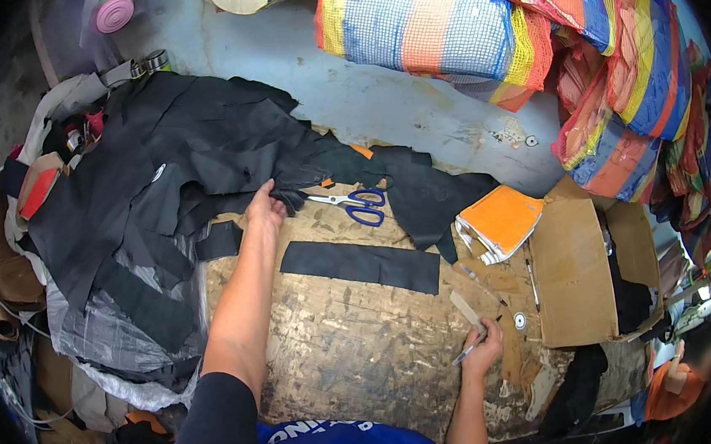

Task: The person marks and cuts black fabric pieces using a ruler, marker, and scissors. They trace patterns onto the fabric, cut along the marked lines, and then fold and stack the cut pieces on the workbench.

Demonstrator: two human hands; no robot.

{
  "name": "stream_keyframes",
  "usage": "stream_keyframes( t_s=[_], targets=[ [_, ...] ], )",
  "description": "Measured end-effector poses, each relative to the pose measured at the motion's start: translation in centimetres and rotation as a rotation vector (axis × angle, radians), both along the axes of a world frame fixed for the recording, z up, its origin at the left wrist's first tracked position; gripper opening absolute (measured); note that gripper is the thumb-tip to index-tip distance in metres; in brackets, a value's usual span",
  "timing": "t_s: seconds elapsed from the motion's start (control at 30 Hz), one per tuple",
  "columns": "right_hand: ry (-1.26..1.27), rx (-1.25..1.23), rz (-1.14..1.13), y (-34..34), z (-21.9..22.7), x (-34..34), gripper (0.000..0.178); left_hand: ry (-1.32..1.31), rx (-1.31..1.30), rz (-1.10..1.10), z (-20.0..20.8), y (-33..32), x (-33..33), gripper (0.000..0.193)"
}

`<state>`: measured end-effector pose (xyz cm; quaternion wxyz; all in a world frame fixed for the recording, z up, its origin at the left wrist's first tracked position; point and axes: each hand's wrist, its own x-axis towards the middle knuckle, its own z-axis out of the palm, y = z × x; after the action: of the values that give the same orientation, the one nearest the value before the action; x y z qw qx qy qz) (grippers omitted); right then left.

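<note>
My left hand (265,209) reaches to the far side of the worktable, fingers closed on the edge of a black leather sheet (221,141). Just right of it lie blue-handled scissors (356,203), blades pointing at the hand. A rectangular black strip (359,266) lies flat between my two hands. My right hand (483,348) is nearer, at the right, closed around a slim pen (468,352). A pale flat strip (464,307) shows beside its fingers; whether it is held too, I cannot tell.
The scuffed wooden tabletop (341,342) carries an orange-topped stack (501,222) and an open cardboard box (571,275) at right. Striped woven bags (440,24) hang over the far right. Plastic-wrapped material (119,327) bulges at left. Something orange (673,393) shows at lower right.
</note>
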<state>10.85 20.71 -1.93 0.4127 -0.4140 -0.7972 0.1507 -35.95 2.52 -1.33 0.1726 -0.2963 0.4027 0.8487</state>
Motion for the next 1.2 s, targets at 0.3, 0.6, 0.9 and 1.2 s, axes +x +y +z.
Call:
stream_keyframes(
  t_s=[0.3,0.6,0.9,1.2],
  targets=[
    [0.028,-0.049,0.013,-0.1,0.0,0.2,0.026,0.112,-0.358,0.002,0.2,1.3,-2.3,0.055],
    [-0.060,0.220,-0.048,-1.8,2.4,-1.7,0.021,0.245,-0.083,-0.424,2.6,-9.8,8.8,0.038],
    [-0.071,-0.644,0.850,-12.4,4.6,-17.0,0.024,0.090,-0.154,-0.648,4.0,-17.1,23.8,0.036],
    [-0.018,-0.707,1.038,-18.8,3.2,-18.3,0.033,0.266,-0.012,-0.902,3.2,-18.5,20.5,0.046]
  ],
)
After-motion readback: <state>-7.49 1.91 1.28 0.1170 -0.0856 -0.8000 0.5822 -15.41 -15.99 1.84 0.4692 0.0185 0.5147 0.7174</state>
